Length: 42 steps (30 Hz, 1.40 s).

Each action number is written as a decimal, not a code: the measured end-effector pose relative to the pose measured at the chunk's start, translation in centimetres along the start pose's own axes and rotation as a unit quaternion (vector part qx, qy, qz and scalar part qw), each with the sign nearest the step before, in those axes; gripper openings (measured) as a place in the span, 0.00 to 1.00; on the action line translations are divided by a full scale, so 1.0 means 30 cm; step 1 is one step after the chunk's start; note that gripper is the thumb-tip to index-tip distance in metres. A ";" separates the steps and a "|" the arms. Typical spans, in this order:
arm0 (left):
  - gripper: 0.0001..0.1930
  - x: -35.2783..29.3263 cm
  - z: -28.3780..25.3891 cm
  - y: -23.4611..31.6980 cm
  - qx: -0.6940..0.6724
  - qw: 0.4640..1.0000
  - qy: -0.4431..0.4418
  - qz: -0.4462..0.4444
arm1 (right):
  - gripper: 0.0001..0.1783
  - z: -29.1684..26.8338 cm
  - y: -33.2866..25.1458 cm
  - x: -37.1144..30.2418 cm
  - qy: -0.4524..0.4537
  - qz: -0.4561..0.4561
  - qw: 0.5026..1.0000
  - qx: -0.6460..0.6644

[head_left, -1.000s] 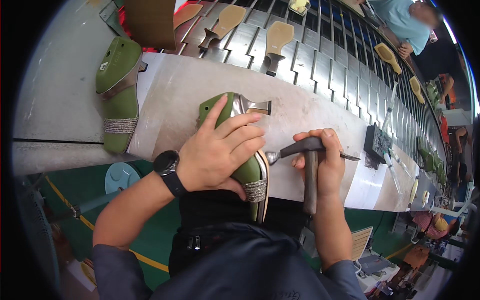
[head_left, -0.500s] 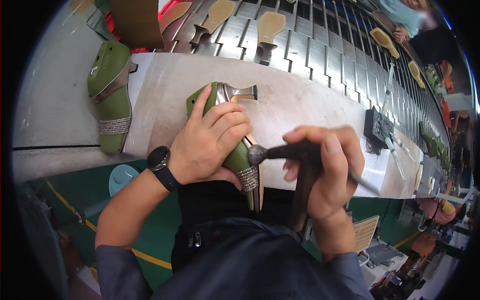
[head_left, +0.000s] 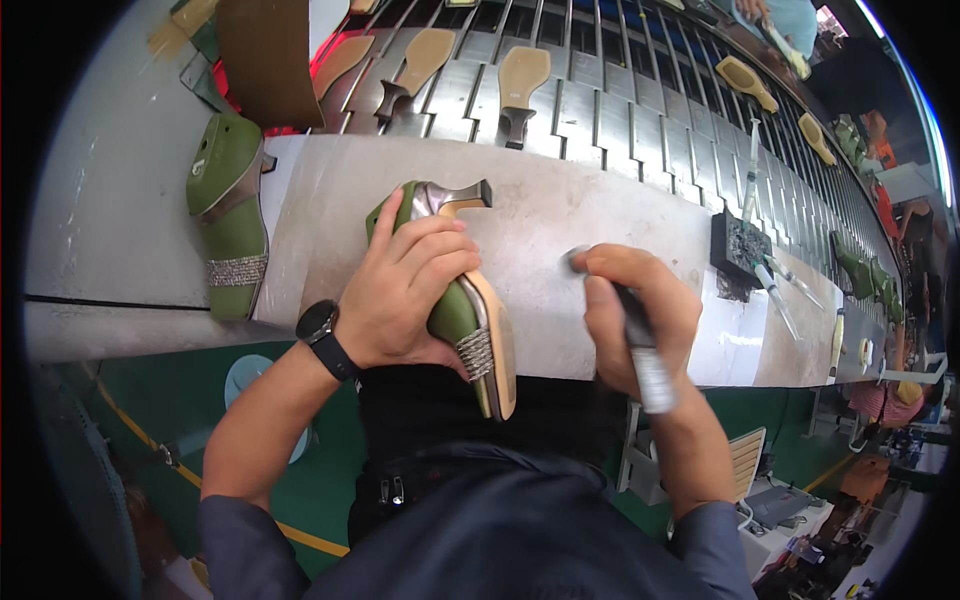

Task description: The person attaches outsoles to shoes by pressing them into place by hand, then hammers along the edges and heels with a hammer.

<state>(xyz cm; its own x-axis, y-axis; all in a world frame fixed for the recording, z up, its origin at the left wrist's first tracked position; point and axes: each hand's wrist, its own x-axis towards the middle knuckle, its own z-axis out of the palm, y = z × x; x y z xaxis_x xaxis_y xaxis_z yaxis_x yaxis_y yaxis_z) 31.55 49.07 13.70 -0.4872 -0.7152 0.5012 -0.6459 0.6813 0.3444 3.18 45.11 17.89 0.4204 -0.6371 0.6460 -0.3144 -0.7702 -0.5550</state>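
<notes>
My left hand [head_left: 415,285] is wrapped round a heeled shoe on a green shoe last [head_left: 455,312]. The shoe lies on its side at the table's near edge, its tan sole turned right and its toe toward me. A glittery band crosses the forefoot, and the dark heel points right at the far end. In my right hand [head_left: 645,305] is a hammer [head_left: 640,330], blurred by motion, its head apart from the shoe and to its right. Farther left stands another green shoe last [head_left: 228,220] with a similar band and a metallic strap.
Beyond the light worktable [head_left: 560,200] runs a metal slat conveyor [head_left: 620,120] carrying tan heeled soles [head_left: 524,75]. Syringes [head_left: 785,305] and a black block [head_left: 738,250] lie at the right. A brown board [head_left: 262,60] stands back left; another person's hand [head_left: 752,10] shows far right.
The hammer head has come away from the shoe to the right, and its handle has swung toward me. The shoe has rolled slightly, showing more of its sole.
</notes>
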 end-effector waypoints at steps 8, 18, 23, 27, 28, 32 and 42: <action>0.47 -0.001 0.006 0.115 -0.607 0.699 0.336 -0.174 | 0.45 -0.082 -0.121 0.002 -0.235 0.026 0.940 -0.246; 0.29 0.044 0.014 0.126 -0.446 0.813 0.134 -0.348 | 0.38 -0.033 -0.004 0.047 0.087 0.177 0.969 0.148; 0.23 -0.074 0.082 0.062 -0.390 0.823 0.154 -0.383 | 0.22 -0.151 0.159 0.197 0.240 0.449 0.807 0.299; 0.10 -0.060 0.086 0.082 -0.309 0.871 0.153 -0.350 | 0.24 -0.153 0.444 0.261 0.272 0.468 0.808 0.232; 0.06 -0.059 0.080 0.078 -0.297 0.877 0.152 -0.346 | 0.25 -0.150 0.524 0.271 0.273 0.479 0.809 0.204; 0.05 -0.023 0.057 0.092 -0.330 0.842 0.146 -0.402 | 0.32 -0.184 0.806 0.232 0.309 0.469 0.828 -0.006; 0.25 0.259 0.010 -0.498 0.193 0.918 0.120 -0.326 | 0.16 0.114 0.482 0.310 0.209 0.236 0.933 0.173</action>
<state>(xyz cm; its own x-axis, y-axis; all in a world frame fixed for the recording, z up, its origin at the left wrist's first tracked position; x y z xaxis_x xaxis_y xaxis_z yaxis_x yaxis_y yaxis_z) 37.23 33.29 12.20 0.1905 -0.8645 0.4651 -0.9366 -0.0182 0.3499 5.44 28.14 14.08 -0.0865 -0.9147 0.3949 -0.0571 -0.3912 -0.9186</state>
